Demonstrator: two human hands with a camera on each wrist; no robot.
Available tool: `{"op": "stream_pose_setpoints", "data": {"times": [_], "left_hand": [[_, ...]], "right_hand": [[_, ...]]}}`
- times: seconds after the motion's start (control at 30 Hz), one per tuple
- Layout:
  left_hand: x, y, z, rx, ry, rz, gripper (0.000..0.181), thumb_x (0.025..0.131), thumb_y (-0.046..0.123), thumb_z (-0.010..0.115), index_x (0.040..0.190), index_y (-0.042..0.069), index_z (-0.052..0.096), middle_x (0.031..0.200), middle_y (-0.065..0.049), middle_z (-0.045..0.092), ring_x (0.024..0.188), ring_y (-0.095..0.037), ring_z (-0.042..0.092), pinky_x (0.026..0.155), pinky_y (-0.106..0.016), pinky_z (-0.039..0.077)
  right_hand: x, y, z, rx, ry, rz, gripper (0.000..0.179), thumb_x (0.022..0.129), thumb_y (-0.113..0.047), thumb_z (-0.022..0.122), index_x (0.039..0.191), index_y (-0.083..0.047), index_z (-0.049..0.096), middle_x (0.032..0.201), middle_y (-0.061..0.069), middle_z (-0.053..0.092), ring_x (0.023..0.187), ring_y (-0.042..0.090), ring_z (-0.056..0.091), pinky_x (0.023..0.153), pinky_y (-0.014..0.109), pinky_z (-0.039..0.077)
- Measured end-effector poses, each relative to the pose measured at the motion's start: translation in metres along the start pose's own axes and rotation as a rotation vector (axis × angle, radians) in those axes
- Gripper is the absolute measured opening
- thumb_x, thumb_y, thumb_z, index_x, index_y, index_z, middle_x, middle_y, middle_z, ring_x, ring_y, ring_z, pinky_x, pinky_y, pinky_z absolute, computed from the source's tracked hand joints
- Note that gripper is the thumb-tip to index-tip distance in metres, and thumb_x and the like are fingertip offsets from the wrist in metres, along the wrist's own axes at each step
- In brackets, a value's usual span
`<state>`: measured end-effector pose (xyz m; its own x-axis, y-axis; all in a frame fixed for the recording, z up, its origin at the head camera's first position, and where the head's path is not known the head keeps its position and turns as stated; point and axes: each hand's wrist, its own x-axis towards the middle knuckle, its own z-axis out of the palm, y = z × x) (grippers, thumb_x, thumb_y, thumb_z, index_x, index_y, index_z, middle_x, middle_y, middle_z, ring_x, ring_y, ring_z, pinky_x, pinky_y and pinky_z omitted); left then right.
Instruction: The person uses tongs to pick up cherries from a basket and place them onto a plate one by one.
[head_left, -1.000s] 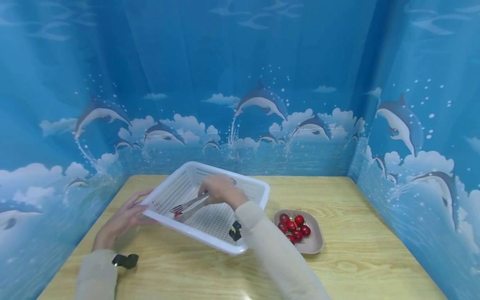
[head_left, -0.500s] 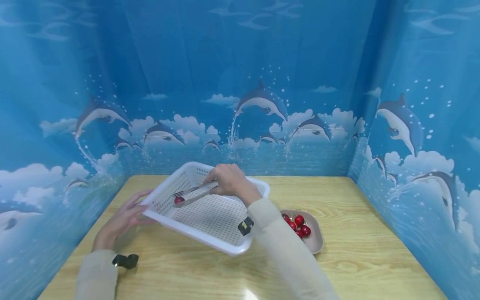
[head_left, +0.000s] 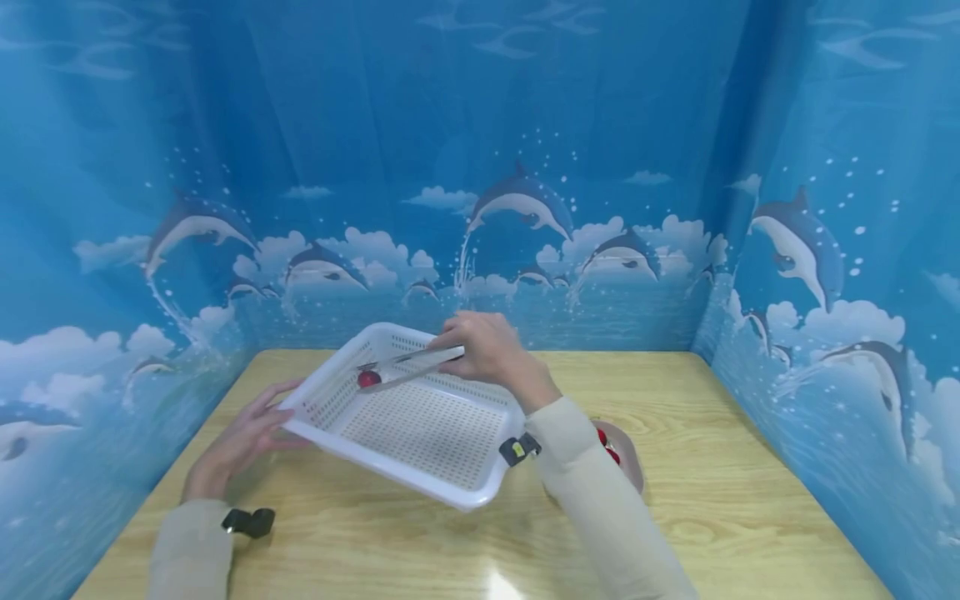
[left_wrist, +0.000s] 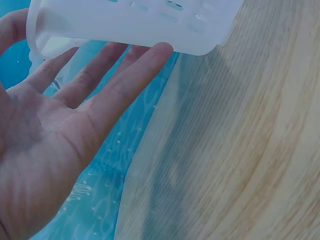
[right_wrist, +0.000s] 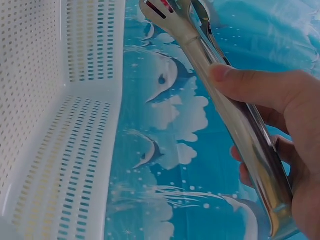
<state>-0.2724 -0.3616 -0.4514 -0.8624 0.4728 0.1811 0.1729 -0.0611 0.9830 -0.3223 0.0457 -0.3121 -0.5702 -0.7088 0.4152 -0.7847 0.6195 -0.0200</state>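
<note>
My right hand (head_left: 491, 354) grips a pair of metal tongs (right_wrist: 235, 112) with slotted tips. A dark red cherry (head_left: 369, 379) sits between those tips, over the left part of a white perforated plastic basket (head_left: 427, 437); red shows through the slots in the right wrist view. My left hand (head_left: 247, 437) holds the basket's left corner, thumb on one side and fingers beneath it. The basket is held tilted, and its left end is off the table in the left wrist view. Apart from that cherry, I see nothing inside it.
A pinkish-brown dish (head_left: 632, 460) with red cherries (head_left: 611, 454) stands on the wooden table (head_left: 735, 500) at the right, partly hidden by my right sleeve. A blue dolphin-print curtain (head_left: 420, 167) encloses the back and sides.
My right hand has moved up and to the right with the tongs. The cherry in the tips has risen from the basket's left side. The left hand and basket stay about where they were.
</note>
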Motion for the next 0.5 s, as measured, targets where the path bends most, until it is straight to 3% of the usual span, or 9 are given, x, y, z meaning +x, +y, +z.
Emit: {"op": "stream_pose_setpoints", "data": {"times": [0.5], "left_hand": [[0.001, 0.003, 0.003, -0.034, -0.013, 0.034, 0.053, 0.110, 0.001, 0.033, 0.160, 0.018, 0.032, 0.138, 0.004, 0.064, 0.121, -0.016, 0.068, 0.099, -0.046, 0.062]], "right_hand": [[-0.045, 0.014, -0.007, -0.016, 0.108, -0.048, 0.027, 0.080, -0.031, 0.089, 0.105, -0.024, 0.083, 0.093, -0.004, 0.078, 0.077, 0.013, 0.063, 0.055, 0.016, 0.040]]}}
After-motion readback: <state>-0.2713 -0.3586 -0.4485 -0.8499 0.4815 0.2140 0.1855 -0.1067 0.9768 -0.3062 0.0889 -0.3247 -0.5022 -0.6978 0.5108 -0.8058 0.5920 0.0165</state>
